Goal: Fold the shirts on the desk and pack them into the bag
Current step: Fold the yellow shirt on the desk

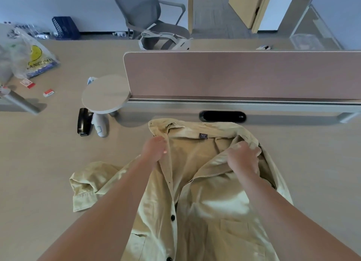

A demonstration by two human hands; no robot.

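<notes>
A pale khaki button-up shirt (197,182) lies front up on the desk (48,163), collar toward the divider, its front open near the neck. My left hand (154,149) grips the left front edge just below the collar. My right hand (244,157) holds the right front panel near the shoulder, fingers curled into the cloth. One sleeve (88,184) lies bunched out to the left. A clear plastic bag (29,53) with a yellow smiley print sits at the far left of the desk.
A pinkish divider panel (234,75) runs along the desk's far side, with a black cable slot (222,116) below it. A black stapler (84,122) and a white object (100,125) lie left of the shirt, under a round shelf (105,93). A grey office chair (152,16) stands beyond.
</notes>
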